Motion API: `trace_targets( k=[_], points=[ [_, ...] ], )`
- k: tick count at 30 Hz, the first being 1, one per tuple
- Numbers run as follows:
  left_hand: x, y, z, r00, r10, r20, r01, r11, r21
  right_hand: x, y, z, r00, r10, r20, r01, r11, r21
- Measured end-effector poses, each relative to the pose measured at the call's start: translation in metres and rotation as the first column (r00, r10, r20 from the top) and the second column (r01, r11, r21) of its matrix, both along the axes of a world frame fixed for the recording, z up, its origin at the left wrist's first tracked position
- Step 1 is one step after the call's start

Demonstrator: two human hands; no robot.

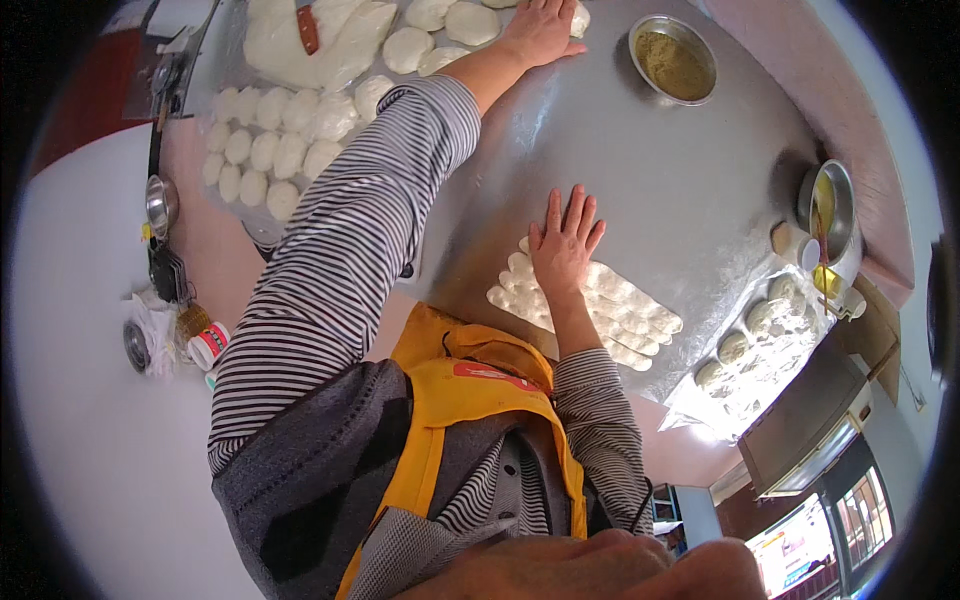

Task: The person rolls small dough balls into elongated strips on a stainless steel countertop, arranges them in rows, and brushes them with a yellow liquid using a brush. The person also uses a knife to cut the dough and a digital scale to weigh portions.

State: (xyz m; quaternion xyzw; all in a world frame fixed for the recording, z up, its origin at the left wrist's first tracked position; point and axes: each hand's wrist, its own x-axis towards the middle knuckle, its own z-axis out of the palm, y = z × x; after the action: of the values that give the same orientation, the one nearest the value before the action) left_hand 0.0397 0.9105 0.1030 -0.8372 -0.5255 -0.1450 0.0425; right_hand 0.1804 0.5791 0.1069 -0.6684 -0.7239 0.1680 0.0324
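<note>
My right hand [562, 255] lies palm down, fingers spread, over a row of flattened dough strips [626, 307] set side by side on the metal worktop. Dimples mark the strips, and my hand hides part of them. My left hand [541, 34] reaches to the top edge of the view, beside a round dough piece [580, 20] that shows past its fingers. Its fingertips are partly cut off, so I cannot tell whether it grips the dough. Further rounds of dough [472, 23] sit left of it.
Rows of small dough balls [262, 152] and a plastic-covered dough mass [319, 52] are at left. A steel bowl of brownish powder [675, 64] stands at the back. Another steel bowl [825, 199], a white-lidded jar [806, 253] and plastic-covered dough rounds [765, 319] are at right.
</note>
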Motion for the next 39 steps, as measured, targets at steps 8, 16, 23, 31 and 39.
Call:
trace_targets(
  k=[8, 16, 23, 31, 39],
  points=[
    [-0.032, 0.097, -0.037, 0.94, 0.203, 0.275, -0.104, 0.936, -0.337, -0.001, 0.015, 0.031, 0.976, -0.028, -0.215, 0.008, 0.996, -0.093],
    [0.027, -0.156, 0.076, 0.812, -0.194, 0.551, 0.394, 0.878, -0.271, 0.07, 0.072, 0.092, 0.194, -0.51, -0.838, 0.276, 0.848, -0.452],
    [0.068, -0.236, 0.016, 0.931, -0.147, 0.335, 0.285, 0.866, -0.41, 0.126, 0.051, 0.01, 0.948, -0.083, -0.308, 0.116, 0.989, 0.091],
    [0.064, -0.223, 0.002, 0.898, -0.32, 0.303, 0.427, 0.803, -0.416, 0.12, 0.044, 0.002, 0.994, 0.049, -0.093, -0.031, 0.982, 0.186],
    [0.07, -0.266, 0.016, 0.922, -0.269, 0.279, 0.339, 0.908, -0.246, 0.146, 0.02, 0.023, 0.989, 0.117, -0.09, -0.077, 0.931, 0.357]
  ],
)
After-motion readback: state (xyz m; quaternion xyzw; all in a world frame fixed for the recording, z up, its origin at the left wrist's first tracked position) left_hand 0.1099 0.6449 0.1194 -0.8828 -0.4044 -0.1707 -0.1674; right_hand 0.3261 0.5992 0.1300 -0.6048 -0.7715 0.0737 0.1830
